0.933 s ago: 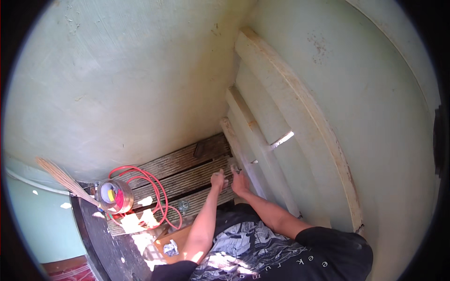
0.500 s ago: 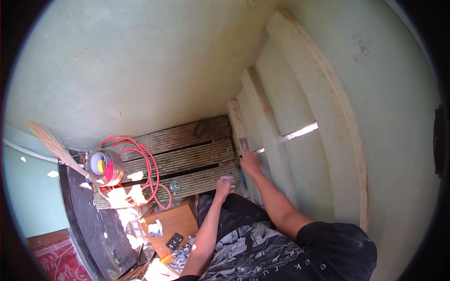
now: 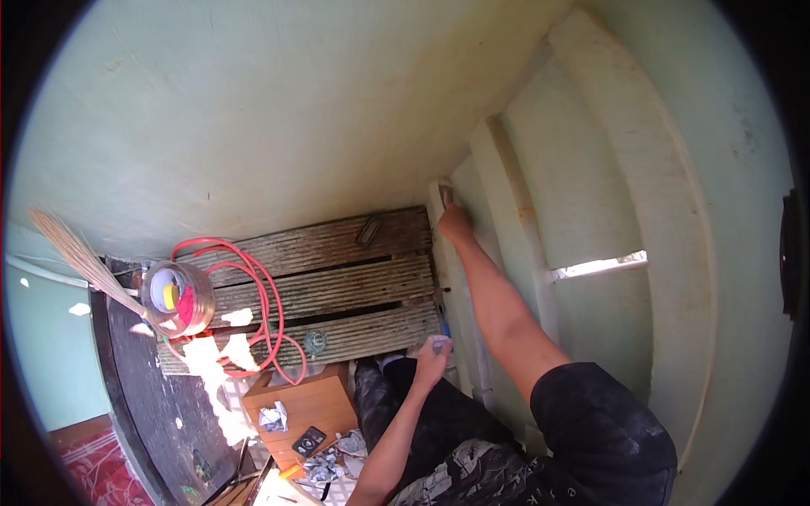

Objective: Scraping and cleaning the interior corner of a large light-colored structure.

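Observation:
My right hand (image 3: 456, 223) reaches far forward along the right wall, its fingers closed. It presses a small flat scraper (image 3: 445, 195) against the top of a pale upright post (image 3: 451, 261) by the corner. Most of the scraper is hidden by the fingers. Lower down, above my lap, my left hand (image 3: 431, 364) is closed around a small greyish-white piece (image 3: 440, 341), too small to name. A slatted wooden bench (image 3: 354, 282) lies to the left of both hands, and a dark rectangular object (image 3: 369, 231) rests on its far slat.
On the bench's left are a coiled red hose (image 3: 277, 312), a round clear tub (image 3: 205, 314) of odds and ends, and a stick broom (image 3: 80, 253). A small glass jar (image 3: 315, 341) stands nearer. Crumpled paper (image 3: 273, 417) and a black device (image 3: 309, 441) lie on a brown board (image 3: 333, 405).
My right hand has slid forward and up the post with the scraper. The left hand has shifted right and slightly nearer, still closed. The whole view has turned a little.

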Available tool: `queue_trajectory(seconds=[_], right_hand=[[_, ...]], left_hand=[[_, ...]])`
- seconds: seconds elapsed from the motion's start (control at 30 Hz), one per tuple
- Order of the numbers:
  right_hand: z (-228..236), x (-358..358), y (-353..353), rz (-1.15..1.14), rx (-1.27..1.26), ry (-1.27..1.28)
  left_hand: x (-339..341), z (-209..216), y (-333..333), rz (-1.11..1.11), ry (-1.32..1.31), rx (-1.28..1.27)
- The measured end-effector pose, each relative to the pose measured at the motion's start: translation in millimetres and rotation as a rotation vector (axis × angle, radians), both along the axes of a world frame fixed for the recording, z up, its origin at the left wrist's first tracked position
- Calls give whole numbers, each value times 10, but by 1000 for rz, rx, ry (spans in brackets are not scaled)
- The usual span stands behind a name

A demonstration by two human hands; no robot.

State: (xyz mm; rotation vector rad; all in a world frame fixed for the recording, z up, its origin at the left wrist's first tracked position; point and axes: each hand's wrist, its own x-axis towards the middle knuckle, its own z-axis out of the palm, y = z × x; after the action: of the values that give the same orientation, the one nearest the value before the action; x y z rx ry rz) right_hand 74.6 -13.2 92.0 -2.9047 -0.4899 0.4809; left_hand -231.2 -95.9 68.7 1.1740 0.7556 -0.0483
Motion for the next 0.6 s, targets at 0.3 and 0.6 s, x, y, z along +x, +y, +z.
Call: queue_trajectory(seconds=[0.3,0.6], right_hand=[[-75,-195,32,43,-85,26],[-67,-420,68,4,-76,11]], left_hand=[[-192,-213,16,-3,31,-29],[-297,-304,117,-18,77,-91]])
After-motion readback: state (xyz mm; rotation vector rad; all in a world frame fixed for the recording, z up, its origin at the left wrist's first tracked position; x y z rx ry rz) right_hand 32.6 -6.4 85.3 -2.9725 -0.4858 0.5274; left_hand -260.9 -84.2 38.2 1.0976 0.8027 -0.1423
